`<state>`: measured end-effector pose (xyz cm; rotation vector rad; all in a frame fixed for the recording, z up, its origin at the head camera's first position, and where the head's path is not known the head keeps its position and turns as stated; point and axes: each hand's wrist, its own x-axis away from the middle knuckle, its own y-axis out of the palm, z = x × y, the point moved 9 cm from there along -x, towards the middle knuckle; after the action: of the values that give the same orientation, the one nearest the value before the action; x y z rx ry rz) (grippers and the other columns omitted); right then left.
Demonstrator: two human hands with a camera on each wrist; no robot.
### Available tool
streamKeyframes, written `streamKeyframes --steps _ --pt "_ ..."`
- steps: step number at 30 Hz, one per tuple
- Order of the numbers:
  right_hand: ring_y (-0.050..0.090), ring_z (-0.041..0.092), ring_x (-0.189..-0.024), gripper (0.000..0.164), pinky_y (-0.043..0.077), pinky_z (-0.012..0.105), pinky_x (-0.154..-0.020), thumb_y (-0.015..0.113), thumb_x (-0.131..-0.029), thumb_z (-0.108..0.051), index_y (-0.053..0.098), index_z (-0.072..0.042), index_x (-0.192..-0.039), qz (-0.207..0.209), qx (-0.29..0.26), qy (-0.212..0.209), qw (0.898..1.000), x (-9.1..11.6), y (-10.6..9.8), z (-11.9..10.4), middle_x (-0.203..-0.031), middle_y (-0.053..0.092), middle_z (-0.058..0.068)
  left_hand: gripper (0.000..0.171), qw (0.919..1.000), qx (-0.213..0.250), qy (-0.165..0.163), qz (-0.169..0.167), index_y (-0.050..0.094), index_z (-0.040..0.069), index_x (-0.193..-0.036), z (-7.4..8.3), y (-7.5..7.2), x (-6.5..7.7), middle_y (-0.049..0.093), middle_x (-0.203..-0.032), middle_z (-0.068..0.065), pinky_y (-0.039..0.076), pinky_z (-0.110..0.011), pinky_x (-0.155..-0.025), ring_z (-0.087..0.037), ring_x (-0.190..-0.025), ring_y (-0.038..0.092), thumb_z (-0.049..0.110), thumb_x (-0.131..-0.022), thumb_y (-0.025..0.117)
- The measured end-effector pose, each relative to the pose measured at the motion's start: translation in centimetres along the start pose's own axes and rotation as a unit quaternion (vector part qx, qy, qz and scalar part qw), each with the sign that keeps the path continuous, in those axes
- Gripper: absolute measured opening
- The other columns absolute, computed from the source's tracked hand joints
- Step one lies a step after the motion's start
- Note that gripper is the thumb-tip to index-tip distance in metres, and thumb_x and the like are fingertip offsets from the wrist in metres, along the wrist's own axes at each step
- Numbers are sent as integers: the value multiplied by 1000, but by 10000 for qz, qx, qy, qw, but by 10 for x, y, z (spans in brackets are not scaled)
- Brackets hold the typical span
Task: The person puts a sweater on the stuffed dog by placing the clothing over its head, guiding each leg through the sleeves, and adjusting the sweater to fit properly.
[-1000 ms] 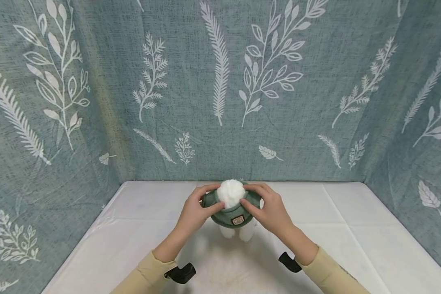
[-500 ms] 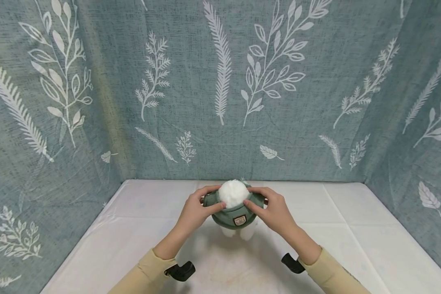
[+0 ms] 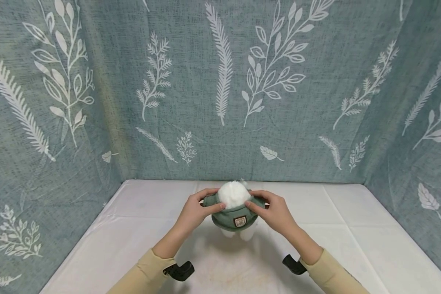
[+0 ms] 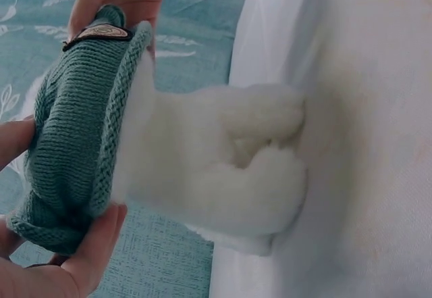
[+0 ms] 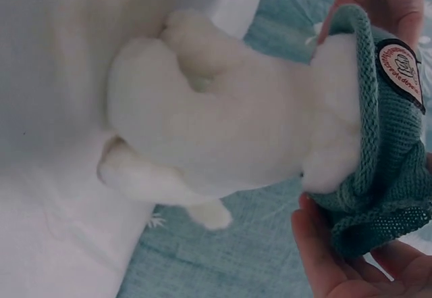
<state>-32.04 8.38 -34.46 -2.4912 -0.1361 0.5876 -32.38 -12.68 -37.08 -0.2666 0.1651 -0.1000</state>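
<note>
A white plush toy [image 4: 175, 149] stands on the table, its short legs showing in both wrist views. Around its head sits a small green knitted sweater [image 3: 229, 218] with rolled edges and a sewn-on patch [image 5: 401, 70]. The round white crown [image 3: 233, 194] pokes out through the top opening, while the face is hidden. My left hand [image 3: 195, 210] pinches the sweater on one side, thumb in front near the neck edge. On the opposite side my right hand [image 3: 273, 209] grips it the same way, fingers behind.
A white cloth covers the table [image 3: 139, 228]. Behind and at both sides hangs a blue-green curtain [image 3: 206, 102] with white leaf prints, close to the toy at the back edge. Black wrist straps [image 3: 179, 271] show at the cuffs.
Both hands have eased the sweater slightly downward and to the right over the toy's head, so its lower edge covers a little more of the legs in the head view.
</note>
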Motion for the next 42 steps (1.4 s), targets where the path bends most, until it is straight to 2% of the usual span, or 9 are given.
streamKeyframes --steps 6,12,19,25,28,31,34,37,42 --pt "65 19 -101 37 54 34 -83 71 -85 -34 67 -16 -117 -80 -24 79 9999 -1 0 5 -114 68 3 47 9993 288 -219 25 64 20 -122 -6 2 0 60 -126 -3 47 -45 -92 -24 -117 54 30 -78 78" --pt "65 20 -102 38 54 34 -83 69 -86 -35 66 -16 -119 -175 -12 85 9998 -2 0 8 -115 68 4 49 9949 869 -502 102 64 8 -121 -13 6 0 60 -124 -11 52 -37 -89 -19 -107 61 26 -78 79" --pt "63 22 -107 40 53 39 -86 66 -88 -38 64 -16 -122 -358 -48 289 9989 -3 4 14 -118 66 5 52 9786 1719 -1127 -3 59 -2 -124 -25 14 -1 56 -126 -20 52 -31 -90 -20 -107 63 22 -81 76" --pt "62 23 -109 42 52 40 -87 64 -89 -39 63 -15 -123 -408 -53 455 9981 -2 6 19 -120 65 5 52 9673 2045 -1478 -252 52 -4 -129 -29 18 0 50 -132 -23 52 -31 -91 -24 -111 61 15 -85 71" --pt "62 23 -108 41 52 40 -88 64 -89 -38 63 -15 -123 -359 -41 427 9984 -2 5 18 -119 65 6 56 9700 1914 -1448 -391 48 -3 -134 -27 18 -2 47 -135 -23 51 -34 -92 -26 -113 59 16 -86 70" --pt "63 23 -108 39 52 40 -88 64 -89 -37 63 -16 -122 -246 24 317 9992 -1 3 16 -118 66 5 56 9813 1386 -1242 -492 49 1 -134 -23 16 -4 50 -132 -20 50 -39 -94 -26 -112 59 20 -85 71" --pt "62 22 -107 37 53 41 -88 65 -89 -37 63 -17 -120 -47 87 133 9999 2 -2 10 -117 66 3 51 9935 649 -838 -412 56 7 -128 -13 11 -8 56 -125 -14 50 -41 -88 -24 -108 58 25 -83 74" --pt "61 22 -110 38 52 41 -90 66 -89 -37 63 -15 -119 261 70 -81 9996 7 -11 2 -117 64 3 46 9989 79 -424 -174 62 15 -121 1 4 -11 60 -120 -7 48 -41 -82 -24 -111 55 29 -80 77" --pt "60 21 -112 36 51 35 -92 68 -88 -33 62 -13 -117 968 -35 -280 9949 22 -32 -10 -117 63 3 50 9998 -181 -3 -24 62 19 -121 21 0 -14 59 -126 -5 42 -44 -101 -27 -126 48 29 -75 81"
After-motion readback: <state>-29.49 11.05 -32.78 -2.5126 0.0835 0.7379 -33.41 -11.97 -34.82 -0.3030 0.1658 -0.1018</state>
